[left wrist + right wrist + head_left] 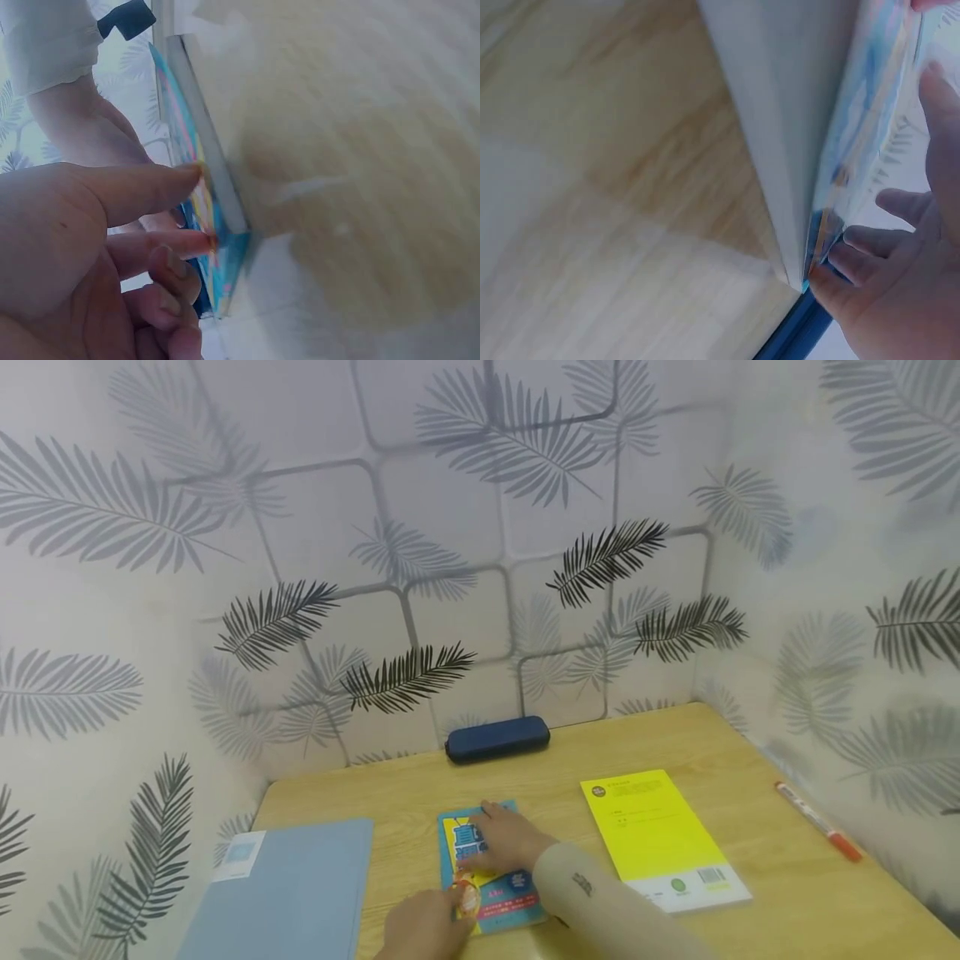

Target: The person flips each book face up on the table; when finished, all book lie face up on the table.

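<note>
A small blue and yellow book (pixel 510 893) with a cartoon cover lies face up on the wooden table. My right hand (pixel 506 839) rests on the upper part of its cover, fingers spread; in the right wrist view its fingers (pixel 870 240) lie along the cover's edge. At the lower left edge is my left hand (pixel 427 924). In the left wrist view, that hand's thumb and forefinger (pixel 161 244) touch the cover, while the other fingers are loosely bent. Part of the cover is hidden under the hands.
A yellow book (pixel 652 831) lies to the right, and beyond it a marker with a red cap (pixel 817 822). Against the patterned wall stands a dark blue pencil case (pixel 497 740). Grey-blue folders (pixel 292 885) lie at the left of the table (pixel 405 793).
</note>
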Demonstrator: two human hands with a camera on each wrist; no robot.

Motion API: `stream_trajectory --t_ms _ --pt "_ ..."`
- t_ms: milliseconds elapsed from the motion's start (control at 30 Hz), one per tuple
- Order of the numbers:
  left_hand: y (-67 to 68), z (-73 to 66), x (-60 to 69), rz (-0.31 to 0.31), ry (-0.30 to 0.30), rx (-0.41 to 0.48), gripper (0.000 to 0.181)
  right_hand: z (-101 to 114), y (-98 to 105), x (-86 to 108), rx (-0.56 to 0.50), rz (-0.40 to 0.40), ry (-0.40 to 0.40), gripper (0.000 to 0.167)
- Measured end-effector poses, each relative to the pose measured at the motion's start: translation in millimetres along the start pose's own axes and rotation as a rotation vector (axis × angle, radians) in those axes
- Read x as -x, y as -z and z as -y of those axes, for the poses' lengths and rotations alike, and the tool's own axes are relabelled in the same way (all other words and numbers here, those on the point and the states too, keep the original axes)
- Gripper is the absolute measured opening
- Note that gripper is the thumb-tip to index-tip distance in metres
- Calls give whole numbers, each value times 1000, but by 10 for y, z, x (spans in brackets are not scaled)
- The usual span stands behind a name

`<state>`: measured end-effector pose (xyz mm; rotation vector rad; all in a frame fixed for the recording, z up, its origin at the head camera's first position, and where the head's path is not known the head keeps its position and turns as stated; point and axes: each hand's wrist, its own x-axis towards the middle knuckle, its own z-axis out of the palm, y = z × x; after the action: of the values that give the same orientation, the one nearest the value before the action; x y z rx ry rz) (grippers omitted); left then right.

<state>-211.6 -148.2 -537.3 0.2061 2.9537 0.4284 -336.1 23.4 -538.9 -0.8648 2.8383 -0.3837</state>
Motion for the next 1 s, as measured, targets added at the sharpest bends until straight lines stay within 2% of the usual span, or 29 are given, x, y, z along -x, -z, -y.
stream_trajectory --t_ms 233,333,433,567,633,700,867,933,1000 --pt "86 -233 -52 -60 -34 -21 20 -292 217 68 9 -160 -87 70" --pt "91 -300 -95 -65 -35 -43 21 -444 297 124 1 -224 -119 58" --pt "62 -361 -150 -51 -38 -27 16 -589 363 199 0 -288 -133 44" --pt "10 -479 -236 -57 -75 11 29 -810 468 292 46 -368 -153 24" --pt "-2 -568 -274 -63 -95 25 37 -935 504 339 72 -386 -176 24" --pt "-13 -670 -308 -70 -113 38 38 -1057 531 403 83 -388 -201 31" --pt "-65 -955 -362 -123 -195 85 16 -1326 561 597 50 -359 -298 33" --pt "-92 -1085 -383 -140 -228 95 24 -1430 579 680 43 -334 -352 38" --pt "-125 -1221 -407 -129 -235 112 38 -1529 604 767 43 -307 -399 51"
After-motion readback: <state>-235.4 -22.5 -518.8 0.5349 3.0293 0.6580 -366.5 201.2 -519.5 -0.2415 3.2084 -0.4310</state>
